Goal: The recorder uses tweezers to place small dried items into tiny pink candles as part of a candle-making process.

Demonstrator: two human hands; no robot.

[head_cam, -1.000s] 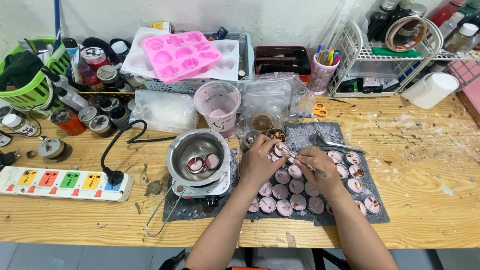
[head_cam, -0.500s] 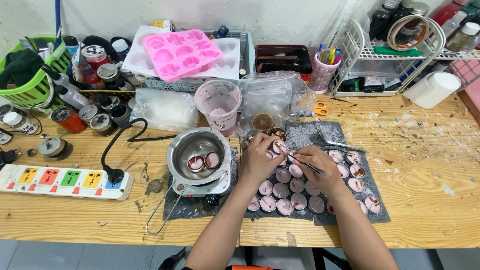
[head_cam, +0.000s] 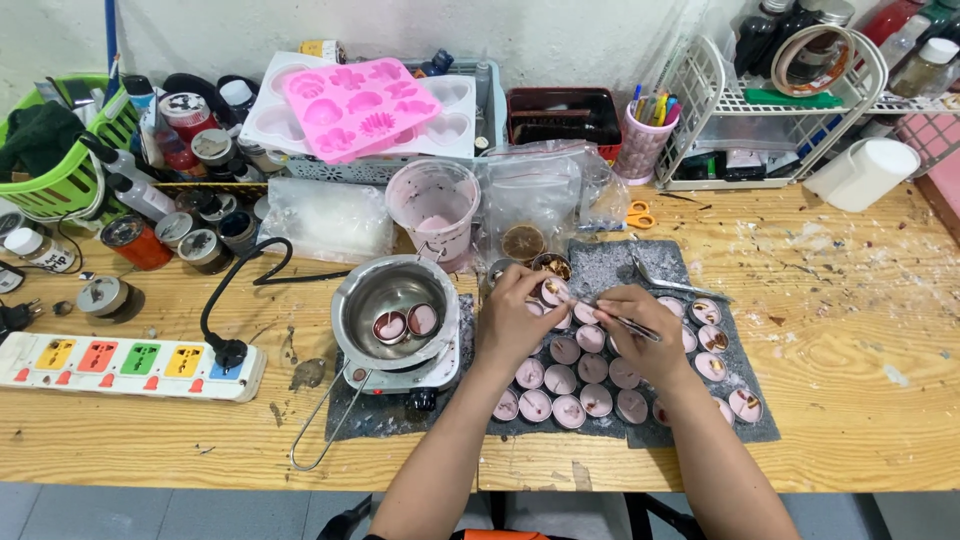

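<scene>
My left hand (head_cam: 512, 318) holds a small round tin of pink wax (head_cam: 553, 292) at the far edge of a dark grey mat (head_cam: 612, 268). My right hand (head_cam: 640, 335) grips thin metal tweezers (head_cam: 622, 320), whose tip points into that tin. Several more small tins of pink wax (head_cam: 560, 380) stand in rows on the mat under and around both hands; some on the right (head_cam: 712, 338) carry brown bits on top.
A steel pot (head_cam: 395, 310) with two tins inside sits on a small hotplate left of the mat. A pink-stained beaker (head_cam: 435, 210), plastic bags, pink moulds (head_cam: 362, 105), a power strip (head_cam: 130, 364), a wire rack (head_cam: 790, 110) and a metal spoon (head_cam: 670, 287) surround the work area.
Both hands shifted slightly up and left with the tin and tweezers; the view dropped a little. Otherwise nothing moved.
</scene>
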